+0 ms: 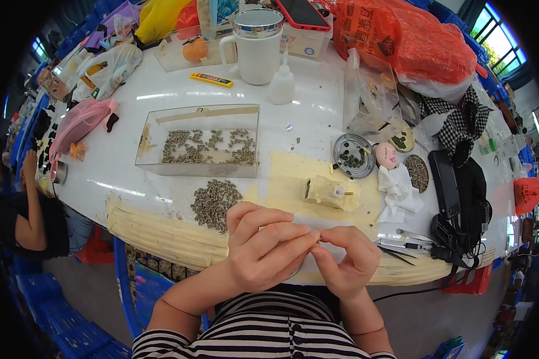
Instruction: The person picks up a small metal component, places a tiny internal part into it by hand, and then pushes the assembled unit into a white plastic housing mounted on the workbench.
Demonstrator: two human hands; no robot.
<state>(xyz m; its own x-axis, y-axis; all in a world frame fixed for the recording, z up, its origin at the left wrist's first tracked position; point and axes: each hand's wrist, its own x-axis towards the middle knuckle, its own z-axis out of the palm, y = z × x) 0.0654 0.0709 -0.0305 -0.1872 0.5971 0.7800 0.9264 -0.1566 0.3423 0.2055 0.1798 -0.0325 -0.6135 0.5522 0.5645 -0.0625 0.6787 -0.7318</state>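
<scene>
My left hand [263, 245] and my right hand [347, 260] meet at the near edge of the white table [138, 161], fingertips pinched together on a tiny part [318, 240] too small to make out. Just beyond my left hand lies a loose heap of small grey-green pieces [215, 203]. A clear plastic tray [200, 140] behind it holds several more of the same pieces. A small tape-covered block [328, 191] stands on a yellowish taped patch ahead of my right hand.
A round metal lid [353, 155] and a small dish [417, 172] hold more pieces. Crumpled white tissue [398, 188], tweezers [407, 244], a black bag [461, 197], a white mug [257, 48], a glue bottle [282, 81], a pink fan [78, 125] and red bags [413, 36] surround the work spot. Another person [27, 209] sits at left.
</scene>
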